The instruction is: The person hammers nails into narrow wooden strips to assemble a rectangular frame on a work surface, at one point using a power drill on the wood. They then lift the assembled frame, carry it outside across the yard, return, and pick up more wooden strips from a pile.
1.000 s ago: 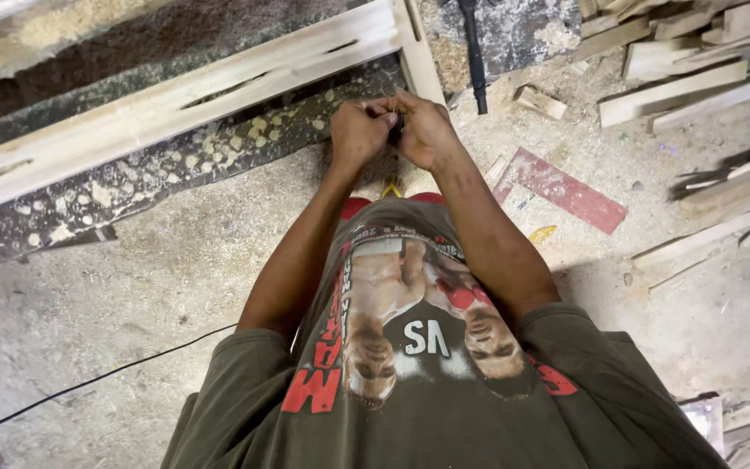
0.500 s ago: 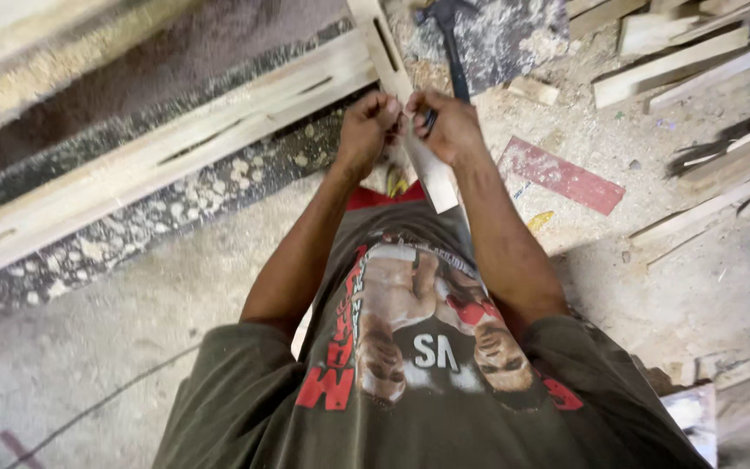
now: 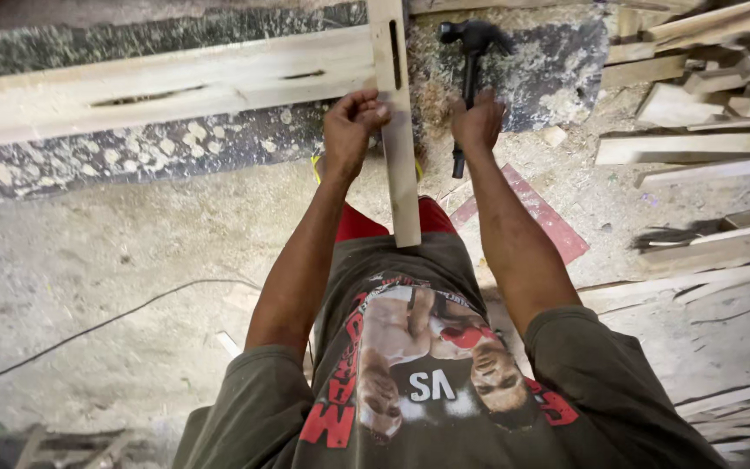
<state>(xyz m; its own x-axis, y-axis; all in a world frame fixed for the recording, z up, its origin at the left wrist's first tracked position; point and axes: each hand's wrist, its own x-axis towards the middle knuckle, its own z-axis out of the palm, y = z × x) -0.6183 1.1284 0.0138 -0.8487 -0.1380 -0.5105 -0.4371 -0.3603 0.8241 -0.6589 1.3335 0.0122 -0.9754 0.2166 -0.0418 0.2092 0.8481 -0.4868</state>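
The left hand (image 3: 353, 122) pinches the upright slotted rail (image 3: 399, 130) where it meets the long floor rail (image 3: 167, 87); the right hand (image 3: 477, 122) grips the hammer (image 3: 469, 65). Stiff, light timber, best held mid-length.

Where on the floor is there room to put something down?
The dusty concrete floor on the left is bare, bordered by the long pale wooden beam above and the thin black cable below. The right side is crowded with a pile of wooden offcuts and a flat red board.
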